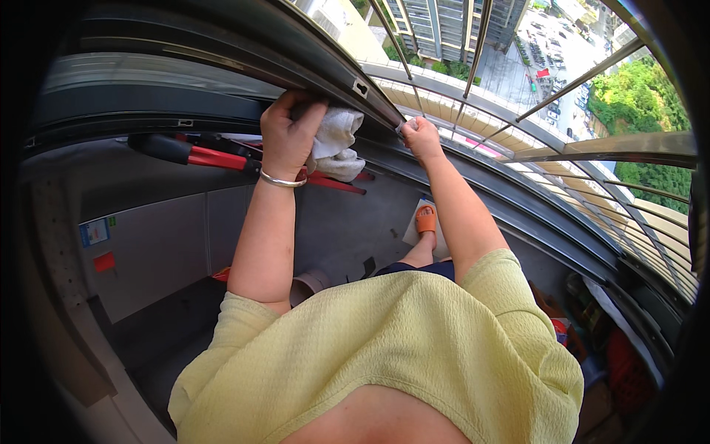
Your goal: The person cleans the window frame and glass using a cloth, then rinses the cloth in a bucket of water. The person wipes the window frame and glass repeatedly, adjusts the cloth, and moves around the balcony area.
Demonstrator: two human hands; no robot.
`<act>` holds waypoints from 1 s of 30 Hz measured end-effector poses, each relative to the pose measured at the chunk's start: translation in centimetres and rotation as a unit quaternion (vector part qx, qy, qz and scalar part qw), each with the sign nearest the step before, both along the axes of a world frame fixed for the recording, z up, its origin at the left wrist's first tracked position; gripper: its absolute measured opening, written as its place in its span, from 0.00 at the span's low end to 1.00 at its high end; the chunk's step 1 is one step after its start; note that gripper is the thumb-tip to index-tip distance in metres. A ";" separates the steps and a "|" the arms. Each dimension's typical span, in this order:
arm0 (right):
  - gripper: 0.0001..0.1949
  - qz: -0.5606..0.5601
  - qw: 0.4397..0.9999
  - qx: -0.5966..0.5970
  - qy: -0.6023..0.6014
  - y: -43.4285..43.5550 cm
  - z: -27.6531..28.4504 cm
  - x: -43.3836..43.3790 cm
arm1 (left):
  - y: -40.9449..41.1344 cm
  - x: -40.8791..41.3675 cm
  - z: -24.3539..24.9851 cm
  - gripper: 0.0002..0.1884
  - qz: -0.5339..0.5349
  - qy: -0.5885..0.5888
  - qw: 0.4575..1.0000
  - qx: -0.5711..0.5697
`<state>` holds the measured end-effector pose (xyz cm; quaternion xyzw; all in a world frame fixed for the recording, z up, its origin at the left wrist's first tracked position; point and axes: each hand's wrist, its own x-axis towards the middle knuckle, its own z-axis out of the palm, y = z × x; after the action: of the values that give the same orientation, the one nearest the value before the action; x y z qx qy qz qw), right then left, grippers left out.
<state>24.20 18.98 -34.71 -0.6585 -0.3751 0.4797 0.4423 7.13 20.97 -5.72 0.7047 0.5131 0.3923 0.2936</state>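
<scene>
High before me, my left hand, with a silver bangle at its wrist, is closed at the dark metal window frame. A crumpled greyish-white cloth bunches out beside its thumb and hangs down; the fingertips are partly hidden. Farther right, my right hand pinches a small whitish piece of cloth against the outer edge of the same frame. Whether both pieces belong to one cloth cannot be told.
Metal safety bars curve outside the window, high above a car park and trees. Below the frame lie red-and-black folded poles or legs. A bucket-like container stands near my body. My foot wears an orange slipper. Mixed items crowd the lower right.
</scene>
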 end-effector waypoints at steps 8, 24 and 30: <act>0.07 -0.090 0.975 -0.166 0.118 -3.4 -0.8 3.3 | -0.3 -0.2 0.0 0.07 0.007 0.032 0.999 -0.003; 0.13 0.016 0.999 -0.023 0.025 0.4 0.7 -0.1 | -0.3 -0.1 -0.3 0.07 0.002 -0.019 1.000 -0.006; 0.11 -0.041 0.995 -0.028 -0.083 -0.7 -1.2 0.5 | -0.3 0.2 -0.1 0.08 0.012 -0.037 0.999 -0.013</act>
<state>24.74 18.27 -35.94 -0.7233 -0.3694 0.4150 0.4100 7.33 20.64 -5.86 0.6801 0.5150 0.4148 0.3165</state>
